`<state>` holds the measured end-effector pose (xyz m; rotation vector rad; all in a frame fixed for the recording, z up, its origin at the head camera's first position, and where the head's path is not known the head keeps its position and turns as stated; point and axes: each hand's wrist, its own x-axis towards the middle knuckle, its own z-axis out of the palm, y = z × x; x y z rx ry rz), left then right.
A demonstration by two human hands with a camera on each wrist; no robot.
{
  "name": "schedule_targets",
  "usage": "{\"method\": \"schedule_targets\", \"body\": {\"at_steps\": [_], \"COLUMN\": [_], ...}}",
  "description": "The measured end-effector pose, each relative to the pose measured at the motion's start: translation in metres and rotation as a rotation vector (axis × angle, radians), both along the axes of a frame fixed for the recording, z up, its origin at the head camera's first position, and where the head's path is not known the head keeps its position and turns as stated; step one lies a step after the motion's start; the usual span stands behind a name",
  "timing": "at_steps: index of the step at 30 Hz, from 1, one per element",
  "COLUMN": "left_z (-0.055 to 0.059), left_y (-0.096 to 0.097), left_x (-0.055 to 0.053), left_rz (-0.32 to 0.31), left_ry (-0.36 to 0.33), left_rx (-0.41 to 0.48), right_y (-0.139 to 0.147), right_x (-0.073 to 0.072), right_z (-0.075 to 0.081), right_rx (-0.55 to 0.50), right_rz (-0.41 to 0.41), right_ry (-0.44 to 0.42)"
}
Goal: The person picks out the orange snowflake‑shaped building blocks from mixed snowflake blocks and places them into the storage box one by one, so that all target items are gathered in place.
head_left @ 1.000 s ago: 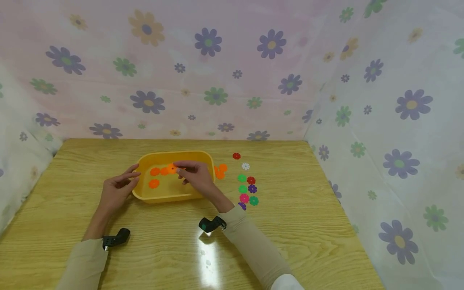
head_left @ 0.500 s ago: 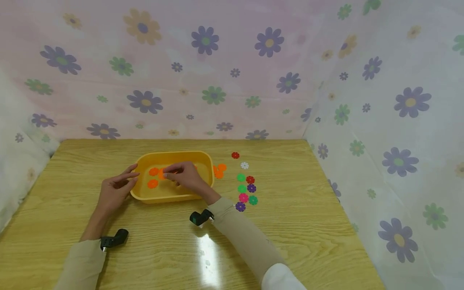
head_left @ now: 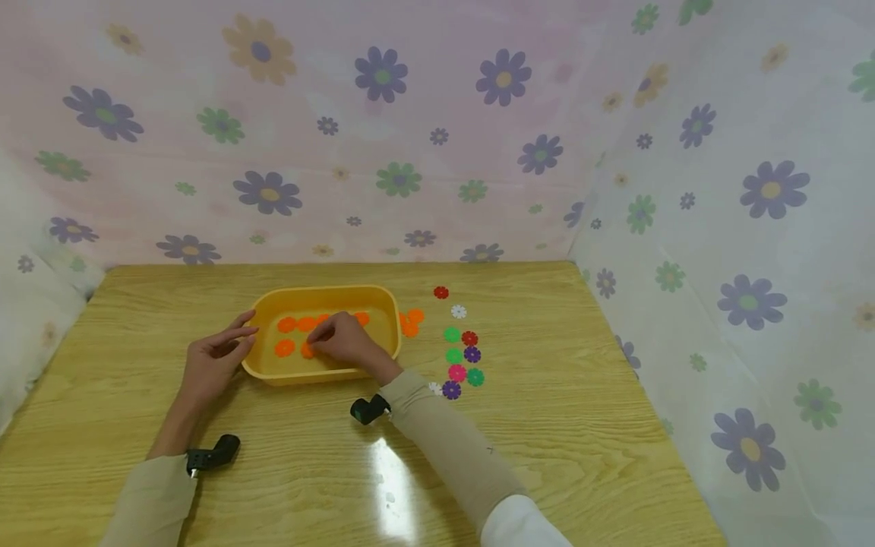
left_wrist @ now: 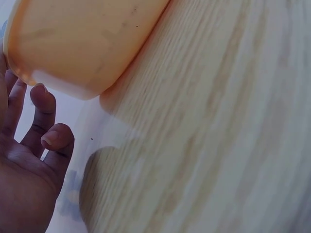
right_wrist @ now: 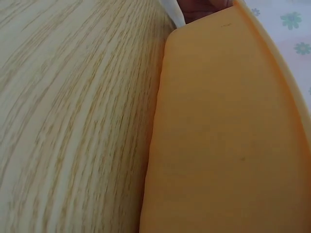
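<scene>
My right hand (head_left: 345, 339) reaches over the near side of a yellow plastic basin (head_left: 321, 375), thumb and fingers together at an orange flower-shaped disc (head_left: 307, 351) on its floor. More orange discs lie inside, including a left-hand disc (head_left: 284, 348) and others in a row along the back; my hand partly hides some. My left hand (head_left: 213, 365) is at the basin's left end, fingertips touching the rim. In the left wrist view, its fingers bend loosely beside the basin wall (left_wrist: 82, 43). The right wrist view shows mostly the basin's outer side (right_wrist: 223, 121).
Several orange discs (head_left: 412, 323) lie just right of the basin. Farther right are loose flower discs: red (head_left: 440, 292), white (head_left: 459, 311), green (head_left: 453, 334), pink (head_left: 457, 373) and purple (head_left: 451, 390). Flower-print cloth surrounds the wooden table (head_left: 547, 425).
My right hand has moved left across the basin, then slightly nearer to me. An orange disc now shows at its fingertips in the front row. The left hand keeps its place at the rim.
</scene>
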<state>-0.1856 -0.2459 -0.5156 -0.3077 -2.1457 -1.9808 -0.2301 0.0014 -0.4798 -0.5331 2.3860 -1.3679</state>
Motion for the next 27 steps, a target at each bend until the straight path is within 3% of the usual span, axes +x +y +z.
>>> {"method": "schedule_targets", "body": {"at_steps": [12,27], "left_z": [-0.001,-0.001], "left_y": [0.000,0.002], "left_x": [0.001,0.003], "left_rz": [0.002,-0.010], "left_ry": [-0.005,-0.008], "left_rx": [0.021,0.031], "right_y": [-0.005,-0.019], "right_x": [0.001,-0.007], "right_z": [0.003,-0.007], "right_rx": [0.041,0.186], "right_rz": [-0.002,0.016], "right_ry": [-0.023,0.075]}}
